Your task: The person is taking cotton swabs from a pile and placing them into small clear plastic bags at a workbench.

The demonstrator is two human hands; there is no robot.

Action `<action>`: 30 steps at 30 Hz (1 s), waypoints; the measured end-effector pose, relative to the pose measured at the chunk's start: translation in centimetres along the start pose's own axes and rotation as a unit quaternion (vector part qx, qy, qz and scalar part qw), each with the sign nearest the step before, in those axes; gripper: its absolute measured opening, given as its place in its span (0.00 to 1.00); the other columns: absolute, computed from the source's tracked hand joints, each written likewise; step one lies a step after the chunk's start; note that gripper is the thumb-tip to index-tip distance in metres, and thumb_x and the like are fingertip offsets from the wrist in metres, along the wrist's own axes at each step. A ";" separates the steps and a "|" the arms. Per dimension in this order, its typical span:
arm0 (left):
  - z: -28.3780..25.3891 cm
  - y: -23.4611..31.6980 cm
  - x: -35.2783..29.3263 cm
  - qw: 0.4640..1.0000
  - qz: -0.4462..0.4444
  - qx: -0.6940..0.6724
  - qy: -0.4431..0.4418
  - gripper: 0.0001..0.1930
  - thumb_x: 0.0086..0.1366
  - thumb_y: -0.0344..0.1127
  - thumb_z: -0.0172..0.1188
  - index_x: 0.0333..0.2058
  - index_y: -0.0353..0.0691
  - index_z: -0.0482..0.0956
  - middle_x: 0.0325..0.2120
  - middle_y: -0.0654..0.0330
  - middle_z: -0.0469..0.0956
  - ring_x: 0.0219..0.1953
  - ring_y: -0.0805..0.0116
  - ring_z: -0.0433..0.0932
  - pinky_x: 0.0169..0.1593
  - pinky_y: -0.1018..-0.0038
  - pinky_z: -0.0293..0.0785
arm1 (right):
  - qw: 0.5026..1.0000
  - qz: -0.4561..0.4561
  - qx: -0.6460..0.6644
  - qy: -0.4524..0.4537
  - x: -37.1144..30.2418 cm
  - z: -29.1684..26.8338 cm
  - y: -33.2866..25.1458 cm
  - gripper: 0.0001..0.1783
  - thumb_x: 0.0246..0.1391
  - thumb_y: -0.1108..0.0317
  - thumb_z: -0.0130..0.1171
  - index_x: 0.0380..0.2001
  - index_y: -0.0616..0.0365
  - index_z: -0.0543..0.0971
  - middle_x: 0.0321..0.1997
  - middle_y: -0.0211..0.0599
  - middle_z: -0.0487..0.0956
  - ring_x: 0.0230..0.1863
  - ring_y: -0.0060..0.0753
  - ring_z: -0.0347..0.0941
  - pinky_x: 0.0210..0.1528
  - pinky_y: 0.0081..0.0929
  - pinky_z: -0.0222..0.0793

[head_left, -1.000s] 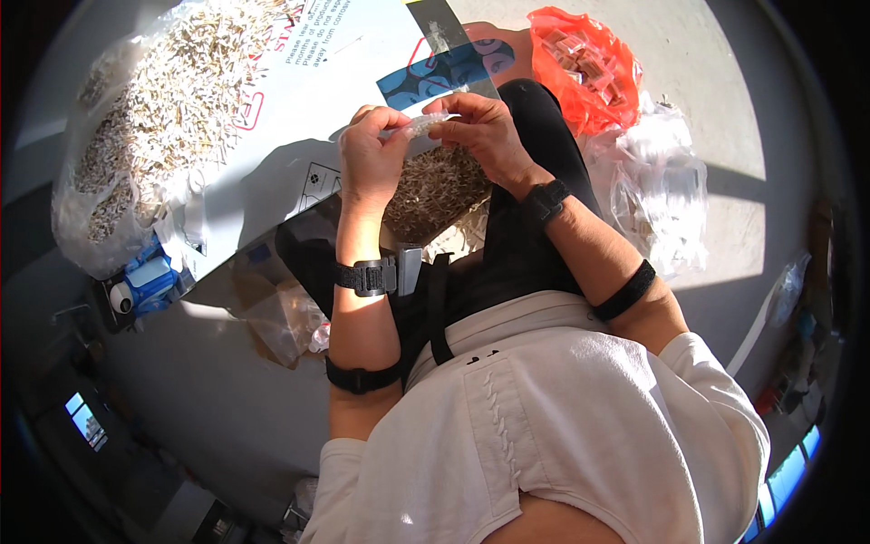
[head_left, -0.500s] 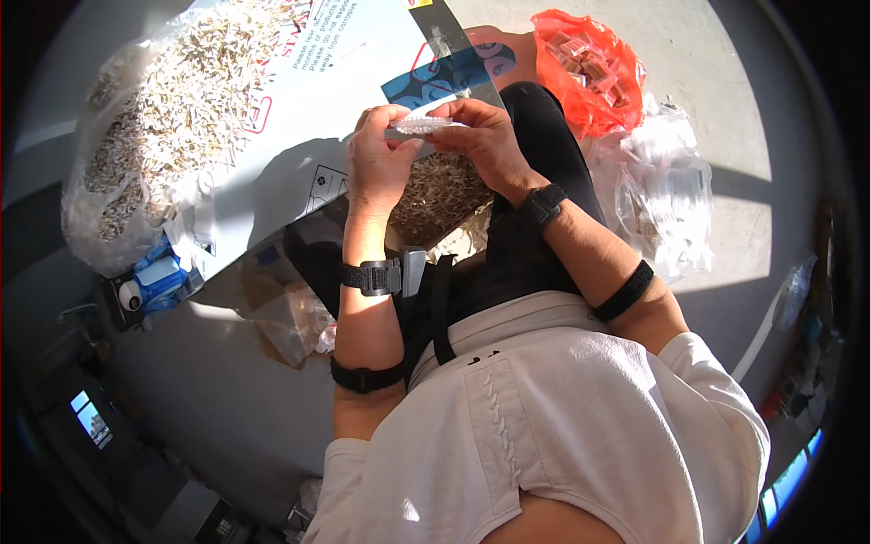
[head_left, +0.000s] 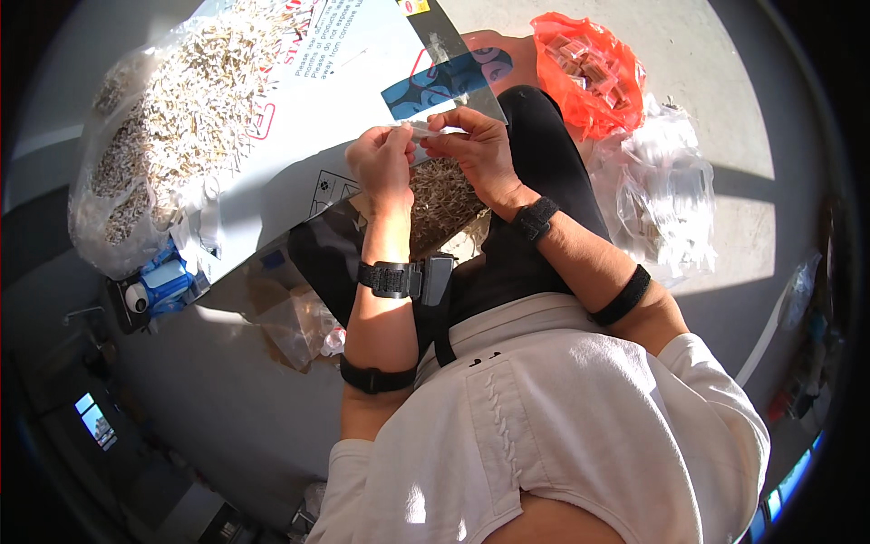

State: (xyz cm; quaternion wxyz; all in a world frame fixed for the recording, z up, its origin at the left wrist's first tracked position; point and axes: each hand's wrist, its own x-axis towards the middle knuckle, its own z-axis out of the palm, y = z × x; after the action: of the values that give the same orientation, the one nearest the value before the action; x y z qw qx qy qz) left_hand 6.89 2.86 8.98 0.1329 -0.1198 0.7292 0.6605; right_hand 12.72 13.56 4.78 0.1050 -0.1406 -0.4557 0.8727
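Above the lap, left hand (head_left: 381,163) and right hand (head_left: 476,145) pinch a clear packet (head_left: 426,136); orange bag (head_left: 589,72) lies beside.

Small clear bag (head_left: 426,136) mostly hidden behind fingers (head_left: 399,145); large sack (head_left: 172,136) cut off at top.

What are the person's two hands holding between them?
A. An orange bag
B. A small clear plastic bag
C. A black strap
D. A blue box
B: the left hand and right hand pinch the top of a small clear plastic bag between their fingertips.
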 end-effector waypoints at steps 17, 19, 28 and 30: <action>-0.7 -0.1 0.5 0.993 0.001 0.016 -0.120 0.08 0.59 0.31 0.61 0.21 0.39 0.77 0.16 0.69 0.71 0.16 0.82 0.65 0.20 0.84 0.57 | 0.930 -0.041 -0.359 -0.067 0.7 0.0 -2.9 0.07 0.52 0.71 0.64 0.28 0.65 0.82 0.23 0.26 0.78 0.26 0.12 0.68 0.28 0.14 0.65; -0.6 -0.1 0.6 0.991 -0.011 0.006 -0.130 0.08 0.59 0.30 0.61 0.21 0.39 0.77 0.16 0.69 0.71 0.17 0.81 0.65 0.21 0.84 0.57 | 0.925 -0.041 -0.372 -0.059 1.0 -0.1 -2.9 0.07 0.52 0.71 0.63 0.27 0.66 0.82 0.22 0.26 0.78 0.25 0.12 0.68 0.28 0.15 0.64; -0.9 -0.6 1.3 0.990 -0.008 -0.050 -0.133 0.08 0.57 0.30 0.64 0.22 0.36 0.77 0.15 0.67 0.72 0.15 0.81 0.65 0.19 0.84 0.61 | 0.952 0.007 -0.287 -0.103 2.0 -1.1 -2.4 0.09 0.54 0.70 0.60 0.28 0.67 0.82 0.24 0.29 0.80 0.28 0.13 0.71 0.32 0.16 0.68; -0.5 -0.3 1.1 0.990 -0.007 -0.046 -0.131 0.07 0.56 0.30 0.64 0.22 0.37 0.77 0.15 0.67 0.72 0.15 0.81 0.66 0.19 0.83 0.61 | 0.962 0.017 -0.249 -0.112 2.1 -1.5 -2.2 0.08 0.55 0.72 0.61 0.29 0.67 0.82 0.27 0.30 0.81 0.29 0.14 0.72 0.33 0.15 0.69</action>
State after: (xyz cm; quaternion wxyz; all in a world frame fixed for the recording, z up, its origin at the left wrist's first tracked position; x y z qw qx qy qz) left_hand 5.97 2.33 8.40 0.2261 -0.0438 0.6738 0.7021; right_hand 11.39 16.56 5.44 0.0001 -0.0715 -0.6649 0.7435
